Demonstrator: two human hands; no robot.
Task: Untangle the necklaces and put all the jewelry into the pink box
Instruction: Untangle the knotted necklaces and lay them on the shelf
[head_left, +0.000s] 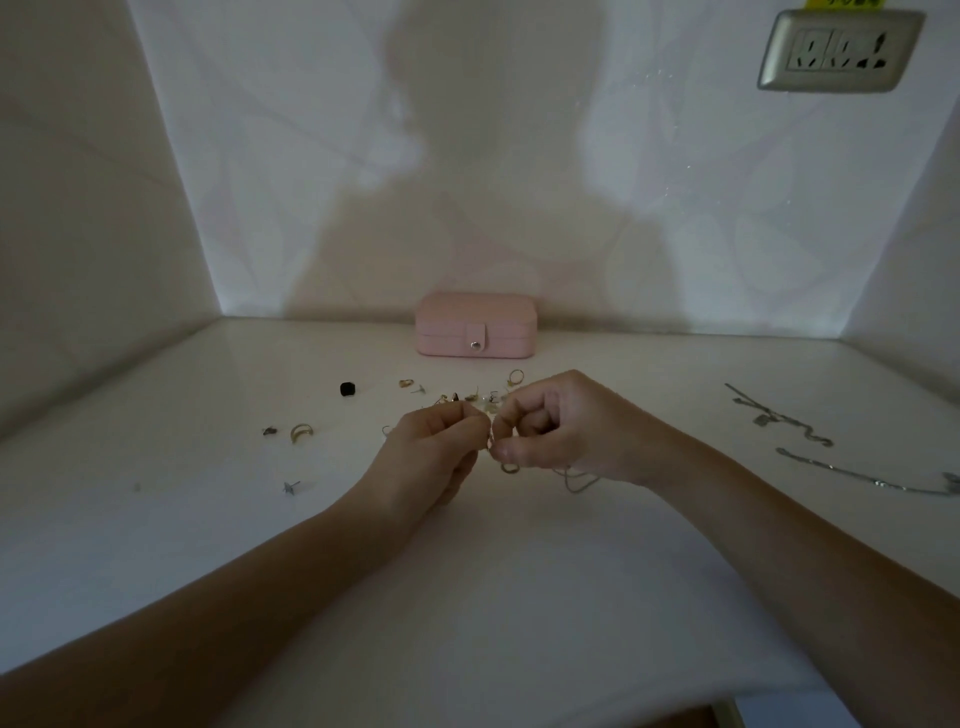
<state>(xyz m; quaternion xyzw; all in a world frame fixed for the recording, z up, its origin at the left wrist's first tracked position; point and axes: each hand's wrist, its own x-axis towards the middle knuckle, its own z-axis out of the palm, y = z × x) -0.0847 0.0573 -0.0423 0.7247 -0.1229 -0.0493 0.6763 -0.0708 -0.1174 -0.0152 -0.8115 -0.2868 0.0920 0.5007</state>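
Two hands work mid-surface on the untangling step; left hand (434, 447) and right hand (558, 428) both have fingers curled, pinching a thin gold necklace (574, 480) between them; chain slack trails under right palm. Pink box (475, 326) sits shut at back wall, clasp snapped. Small earrings and rings (301, 431) lie scattered between box and hands; two silver necklaces (862, 475) lie apart at right. Next likely: tease knot loose, then unsnap box.

No text can be read; the yellow sticker (844, 4) above the wall socket (839, 51), far right, carries dark marks cut off by the frame edge.
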